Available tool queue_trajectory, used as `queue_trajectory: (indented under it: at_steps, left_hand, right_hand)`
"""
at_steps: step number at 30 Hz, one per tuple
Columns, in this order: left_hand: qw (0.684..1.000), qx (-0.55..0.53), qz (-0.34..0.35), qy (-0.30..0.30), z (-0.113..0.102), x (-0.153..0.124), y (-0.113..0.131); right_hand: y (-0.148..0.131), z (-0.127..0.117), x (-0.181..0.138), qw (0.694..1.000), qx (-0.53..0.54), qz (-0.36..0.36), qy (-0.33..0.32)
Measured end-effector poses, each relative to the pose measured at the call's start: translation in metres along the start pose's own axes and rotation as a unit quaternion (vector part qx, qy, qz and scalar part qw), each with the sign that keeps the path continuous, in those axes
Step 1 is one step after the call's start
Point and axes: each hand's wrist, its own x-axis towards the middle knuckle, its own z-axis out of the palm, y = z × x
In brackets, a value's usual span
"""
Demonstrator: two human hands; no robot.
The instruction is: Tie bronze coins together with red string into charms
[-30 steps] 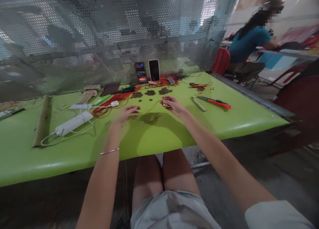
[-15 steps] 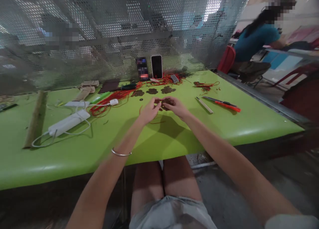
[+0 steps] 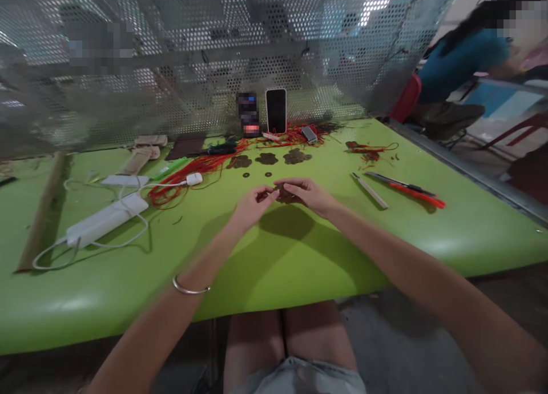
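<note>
Both my hands meet above the middle of the green table, pinching a dark brown cluster of coin-like discs (image 3: pixel 284 195) between them. My left hand (image 3: pixel 256 206) has thumb and fingers closed at the cluster's left edge. At its right side my right hand (image 3: pixel 311 196) grips it, fingers over the top. The fingers cover part of the cluster. Just beyond lie two small loose discs with centre holes, a left one (image 3: pixel 246 175) and a right one (image 3: pixel 268 175). Behind them rest three flat brown clusters: left (image 3: pixel 240 161), middle (image 3: pixel 266 159) and right (image 3: pixel 295 156).
Red cords (image 3: pixel 184 177) and a white power strip (image 3: pixel 107 218) with cable lie left. A pale stick-like tool (image 3: pixel 370 191) and a red-and-black cutter (image 3: pixel 411 189) lie right. A phone (image 3: pixel 276 111) leans on the perforated metal screen (image 3: pixel 171 91). A person in blue (image 3: pixel 466 63) sits beyond.
My view has shifted, and the hands have drawn slightly nearer with the cluster. A second loose disc now shows beyond my hands; the red cord ends near my left hand are out of sight.
</note>
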Motion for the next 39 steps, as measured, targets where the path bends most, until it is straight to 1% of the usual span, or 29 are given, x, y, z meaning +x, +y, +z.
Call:
queue_trajectory:
  at_steps: [4, 7, 10, 14, 17, 20, 24, 29, 33, 39]
  left_hand:
    - [1.0, 0.011, 0.01, 0.021, 0.005, -0.007, -0.003]
    - [1.0, -0.011, 0.01, 0.028, 0.008, -0.012, -0.003]
    - [0.998, -0.034, 0.004, 0.05, 0.007, -0.015, -0.001]
    - [0.995, -0.066, -0.009, 0.078, 0.005, -0.018, 0.005]
    - [0.994, -0.079, -0.018, 0.076, 0.004, -0.019, 0.007]
    - [0.994, -0.092, -0.017, 0.059, 0.005, -0.018, 0.004]
    - [0.994, -0.099, -0.015, 0.034, 0.007, -0.019, 0.0]
    - [0.994, -0.087, -0.017, 0.064, 0.006, -0.023, 0.005]
    - [0.991, -0.086, -0.036, 0.095, 0.006, -0.025, 0.01]
    - [0.993, -0.068, -0.036, 0.095, 0.007, -0.023, 0.005]
  right_hand:
    - [0.003, 0.001, -0.008, 1.0, -0.007, 0.009, 0.007]
    - [0.002, 0.001, -0.013, 1.0, -0.016, 0.025, 0.009]
    - [0.003, -0.001, -0.015, 0.999, -0.01, 0.042, 0.022]
    - [0.005, -0.002, -0.016, 0.998, -0.015, 0.035, 0.05]
    - [0.003, -0.001, -0.02, 0.997, -0.023, 0.021, 0.067]
    - [0.001, 0.001, -0.023, 0.997, -0.031, 0.018, 0.071]
    - [-0.001, 0.005, -0.024, 0.994, -0.082, 0.02, 0.072]
    - [-0.002, 0.006, -0.024, 0.991, -0.107, -0.005, 0.077]
    - [-0.004, 0.008, -0.024, 0.989, -0.123, 0.001, 0.08]
    - [-0.002, 0.007, -0.024, 0.989, -0.12, 0.003, 0.086]
